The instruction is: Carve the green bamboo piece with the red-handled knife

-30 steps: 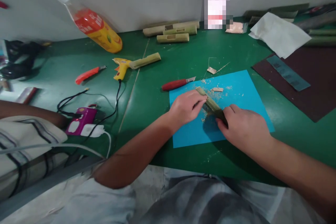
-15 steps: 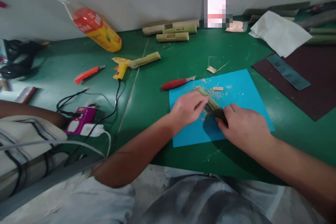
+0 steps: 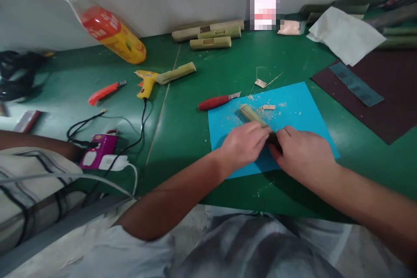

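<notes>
My right hand (image 3: 302,150) is closed around the near end of a bamboo tube (image 3: 250,114), which slants up and to the left over a blue sheet (image 3: 293,117). Close beside it, my left hand (image 3: 246,145) has its fingers pinched together against the tube near the right thumb. Whatever those fingers hold is hidden. Pale shavings and a small wood chip (image 3: 269,107) lie around the tube's far end. A red-handled knife (image 3: 215,102) rests at the sheet's upper left corner, blade pointing right.
A yellow glue gun (image 3: 147,83) touches another bamboo piece (image 3: 177,72). Left of it are an orange cutter (image 3: 104,93), a purple power strip (image 3: 99,151) with cords, and a drink bottle (image 3: 114,34). Bamboo tubes (image 3: 210,43) line the wall. A dark sheet (image 3: 384,117) lies right.
My left hand has slid along the tube toward my right hand, baring more of the tube's far end. My right hand keeps its grip. The whole view has shifted slightly.
</notes>
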`<action>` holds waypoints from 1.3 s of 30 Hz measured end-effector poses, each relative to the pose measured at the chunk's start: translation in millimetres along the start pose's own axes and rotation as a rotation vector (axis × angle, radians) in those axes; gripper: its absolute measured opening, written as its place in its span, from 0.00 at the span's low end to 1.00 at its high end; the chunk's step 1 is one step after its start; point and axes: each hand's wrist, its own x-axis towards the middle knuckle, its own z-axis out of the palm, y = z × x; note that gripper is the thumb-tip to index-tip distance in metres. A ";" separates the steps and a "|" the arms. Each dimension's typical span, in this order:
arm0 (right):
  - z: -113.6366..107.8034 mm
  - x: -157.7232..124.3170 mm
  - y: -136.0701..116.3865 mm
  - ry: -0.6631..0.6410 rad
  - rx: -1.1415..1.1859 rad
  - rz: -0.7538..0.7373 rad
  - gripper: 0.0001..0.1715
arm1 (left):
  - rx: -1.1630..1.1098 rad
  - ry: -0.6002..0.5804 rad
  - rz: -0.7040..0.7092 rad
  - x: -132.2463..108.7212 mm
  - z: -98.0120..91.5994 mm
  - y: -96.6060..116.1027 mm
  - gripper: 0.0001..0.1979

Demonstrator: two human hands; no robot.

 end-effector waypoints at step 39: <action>-2.5 1.8 0.0 -0.054 0.055 0.045 0.16 | 0.011 0.156 -0.064 -4.9 -0.1 0.2 0.13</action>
